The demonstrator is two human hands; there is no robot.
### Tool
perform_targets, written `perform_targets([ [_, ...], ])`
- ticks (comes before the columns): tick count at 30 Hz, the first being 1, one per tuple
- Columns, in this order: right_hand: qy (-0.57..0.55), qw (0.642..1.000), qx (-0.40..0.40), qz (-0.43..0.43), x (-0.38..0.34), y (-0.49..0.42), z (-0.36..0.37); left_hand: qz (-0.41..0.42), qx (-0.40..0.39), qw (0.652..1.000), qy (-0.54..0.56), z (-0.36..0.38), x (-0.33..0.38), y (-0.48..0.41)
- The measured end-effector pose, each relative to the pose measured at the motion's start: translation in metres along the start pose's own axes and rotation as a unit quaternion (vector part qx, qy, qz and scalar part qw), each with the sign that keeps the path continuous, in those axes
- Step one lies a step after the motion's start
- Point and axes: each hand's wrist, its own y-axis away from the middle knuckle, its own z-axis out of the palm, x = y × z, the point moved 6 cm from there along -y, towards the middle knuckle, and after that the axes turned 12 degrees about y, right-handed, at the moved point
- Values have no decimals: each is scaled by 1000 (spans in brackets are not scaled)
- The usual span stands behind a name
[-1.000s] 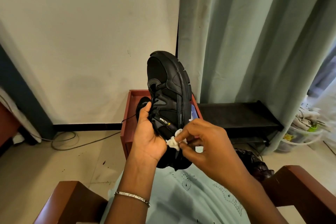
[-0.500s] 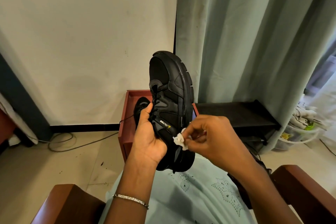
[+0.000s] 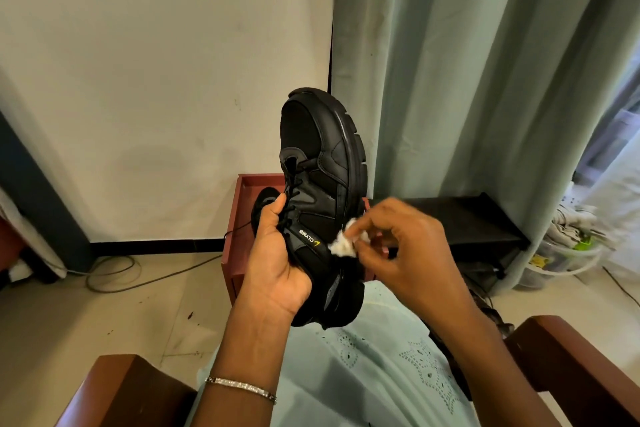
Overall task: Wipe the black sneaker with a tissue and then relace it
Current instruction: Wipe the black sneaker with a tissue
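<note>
A black sneaker (image 3: 325, 163) stands toe-up in front of me, its side with the "CLYMB" label turned toward me. My left hand (image 3: 277, 263) grips it around the tongue and laces, thumb across the lacing. My right hand (image 3: 405, 253) pinches a small crumpled white tissue (image 3: 343, 244) between thumb and fingertips and holds it against the sneaker's side, just right of the label. The heel rests near my lap. A loose black lace end hangs to the left behind my left hand.
A reddish-brown box (image 3: 239, 236) sits on the floor behind the sneaker. A low black shelf (image 3: 467, 222) stands to the right under a pale green curtain (image 3: 485, 80). Wooden chair arms (image 3: 571, 367) flank my lap. Cables (image 3: 114, 270) lie on the floor at left.
My right hand has slid the tissue up and rightward along the sneaker's side, from near the collar to beside the label. The left hand keeps its hold on the sneaker.
</note>
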Motion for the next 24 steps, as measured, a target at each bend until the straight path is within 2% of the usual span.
perform_targets([
  [2,12,997,-80,-5,2,6,7,-5,0,1000,7,1,0,0],
  [4,24,994,-104,-9,5,3,5,-9,13,1000,10,-2,-2,-2],
  [6,33,998,-47,-11,6,-6,-6,-24,22,999,-1,-5,-7,-4],
  [10,-5,992,126,-10,5,-18,-27,-24,12,1000,10,-1,-8,-2],
  [12,-9,990,141,-20,4,-16,-25,-18,5,1000,4,1,-5,0],
  [14,-2,997,79,-23,5,-11,-17,-12,17,1000,0,-3,0,-1],
  [18,30,991,-118,-58,4,2,-1,-22,12,1000,18,-4,-1,-1],
  [20,39,985,-153,-65,4,2,-2,-31,16,999,30,-5,-6,-2],
  [22,53,991,-104,-68,4,-5,-12,-48,22,998,26,-8,-11,-4],
  [24,68,996,3,-64,2,-12,-22,-64,17,998,19,-6,-14,-4],
])
